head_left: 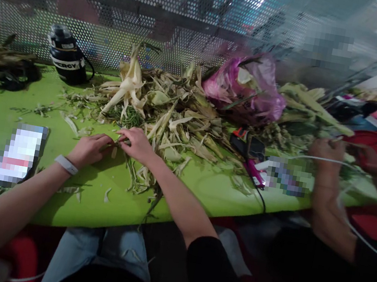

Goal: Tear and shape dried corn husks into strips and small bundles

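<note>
My left hand (90, 149), with a pale band (66, 165) on the wrist, is closed at the fingertips just above the green tabletop (96, 207). Facing it, my right hand (137, 145) pinches too. Between the two sets of fingertips is a thin green plant piece (116, 139), small and partly covered by the fingers. Just beyond my hands lies a heap of dry, husk-like leaves (191, 127), with a bundle of pale peeled leaves (131, 84) on its left. A small mound of thin green strips (130, 116) sits at the heap's near side.
A dark bottle (66, 56) stands at the back left, a phone (18, 155) lies left of my forearm. A pink plastic bag (246, 90) is at the back. On the right, a co-worker's hands (328, 151) are near a white cable (309, 157). Perforated metal (124, 8) rises behind.
</note>
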Motion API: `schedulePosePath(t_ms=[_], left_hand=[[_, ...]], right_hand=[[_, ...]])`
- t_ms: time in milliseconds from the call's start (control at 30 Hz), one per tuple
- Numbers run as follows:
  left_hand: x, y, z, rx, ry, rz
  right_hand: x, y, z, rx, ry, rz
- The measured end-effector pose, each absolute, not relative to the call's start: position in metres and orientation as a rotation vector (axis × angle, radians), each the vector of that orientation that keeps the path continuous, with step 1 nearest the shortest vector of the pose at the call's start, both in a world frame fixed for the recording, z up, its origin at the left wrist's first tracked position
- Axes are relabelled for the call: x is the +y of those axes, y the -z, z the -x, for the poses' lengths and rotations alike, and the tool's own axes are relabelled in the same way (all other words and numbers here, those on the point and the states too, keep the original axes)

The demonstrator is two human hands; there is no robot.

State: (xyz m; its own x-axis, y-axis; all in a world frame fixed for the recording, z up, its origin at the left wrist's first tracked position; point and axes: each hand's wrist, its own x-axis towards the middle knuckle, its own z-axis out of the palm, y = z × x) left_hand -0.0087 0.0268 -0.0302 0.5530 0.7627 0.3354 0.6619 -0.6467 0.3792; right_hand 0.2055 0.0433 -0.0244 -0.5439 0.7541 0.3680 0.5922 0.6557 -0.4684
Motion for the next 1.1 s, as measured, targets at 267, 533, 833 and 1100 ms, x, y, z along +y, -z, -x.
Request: schedulePosePath(t_ms=[267, 533, 833, 1100], left_hand=[[0.031, 0.025, 0.01, 1.295, -0.875, -2.278], [0.029, 0.026, 0.009, 1.447, -0.776, -2.173], [0.026, 0.026, 0.001, 1.288, -0.9, -1.782], [0.028, 0.033, -0.004, 1.068, -0.98, -1.41]], right_hand=[[0.039, 0.015, -0.211, -2.392, -0.311, 1.132], [0.033, 0.011, -0.21, -2.511, -0.393, 1.151], [0.031, 0.01, -0.206, -2.547, -0.428, 1.282], [0.031, 0.014, -0.205, -2.639, -0.247, 1.328]])
